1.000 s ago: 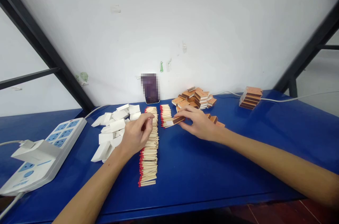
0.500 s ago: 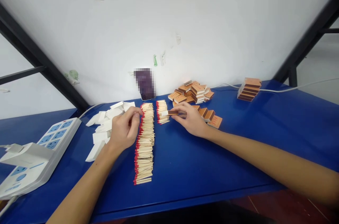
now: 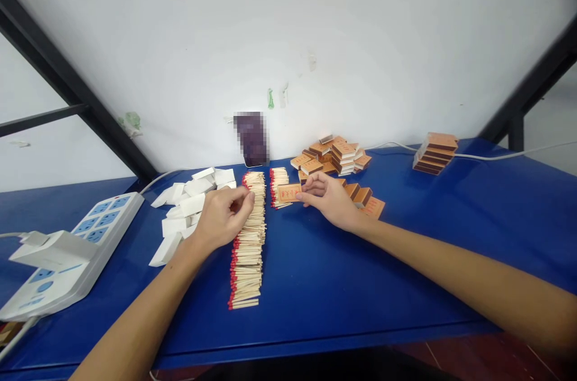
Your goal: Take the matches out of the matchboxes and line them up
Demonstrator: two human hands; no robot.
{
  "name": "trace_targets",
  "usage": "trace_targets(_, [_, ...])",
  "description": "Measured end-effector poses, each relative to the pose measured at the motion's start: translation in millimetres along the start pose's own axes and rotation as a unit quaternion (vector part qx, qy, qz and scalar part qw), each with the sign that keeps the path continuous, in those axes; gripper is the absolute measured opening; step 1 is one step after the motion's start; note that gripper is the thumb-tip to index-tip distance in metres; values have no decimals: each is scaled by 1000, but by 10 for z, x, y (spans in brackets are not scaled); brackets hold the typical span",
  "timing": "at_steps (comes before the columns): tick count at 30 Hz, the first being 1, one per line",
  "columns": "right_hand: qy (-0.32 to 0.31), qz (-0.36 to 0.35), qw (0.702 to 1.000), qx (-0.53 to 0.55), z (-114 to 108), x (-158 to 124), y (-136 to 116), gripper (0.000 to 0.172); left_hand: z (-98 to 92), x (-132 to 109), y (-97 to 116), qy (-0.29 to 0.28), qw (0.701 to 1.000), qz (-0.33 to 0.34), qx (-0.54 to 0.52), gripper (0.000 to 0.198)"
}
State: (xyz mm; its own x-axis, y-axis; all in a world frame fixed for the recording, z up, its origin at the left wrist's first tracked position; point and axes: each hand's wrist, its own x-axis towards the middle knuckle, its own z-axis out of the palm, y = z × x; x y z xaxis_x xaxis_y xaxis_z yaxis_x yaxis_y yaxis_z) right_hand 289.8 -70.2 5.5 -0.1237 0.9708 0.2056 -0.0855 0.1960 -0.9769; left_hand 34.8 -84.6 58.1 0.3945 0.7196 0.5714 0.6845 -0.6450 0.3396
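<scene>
The left hand (image 3: 228, 214) is loosely curled over the long row of matches (image 3: 247, 264), thumb and index fingertip close together; whether anything sits between them cannot be told, and the other fingers fold out of sight. This hand covers part of the row's left edge and the near side of the heap of white trays (image 3: 193, 186), so neither can be seen whole.

The right hand (image 3: 332, 201) pinches an orange matchbox (image 3: 288, 192) by its right end, thumb in front and fingers bent behind, hiding that end. The matchbox shows its printed face, too small to read surely, and blocks part of the short row of matches (image 3: 279, 179). Whether it touches them is unclear.

Behind the right hand, the heap of orange boxes (image 3: 343, 151) is partly masked, and more boxes (image 3: 362, 196) show just past the wrist. A separate stack of boxes (image 3: 435, 152) stands farther right, near a white cable (image 3: 491, 158).

A dark upright device (image 3: 251, 139) leans by the wall (image 3: 360, 38), its face pixelated. At the left, a white power strip (image 3: 118, 229) carries a plugged-in adapter (image 3: 61, 250) that hides some sockets; its near end meets the picture's edge. Both forearms are cut off, crossing the blue table (image 3: 315, 297).
</scene>
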Motion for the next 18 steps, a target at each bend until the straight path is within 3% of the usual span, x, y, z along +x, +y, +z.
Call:
trace_targets(2, [13, 21, 999, 22, -6, 15, -3, 42, -48, 57, 4, -7, 1000, -4, -9, 20])
trace_targets(4, [29, 33, 998, 37, -6, 17, -17, 40, -88, 146, 15, -31, 999, 17, 10, 19])
trace_targets(10, [57, 68, 992, 93, 1, 15, -67, 40, -11, 345, 110, -187, 970, 40, 152, 43])
trace_targets(14, [62, 70, 989, 112, 5, 14, -85, 39, 127, 323, 201, -167, 966, 36, 195, 47])
trace_targets(18, [46, 50, 994, 88, 27, -10, -101, 38, 217, 255, 269, -122, 971, 37, 200, 39])
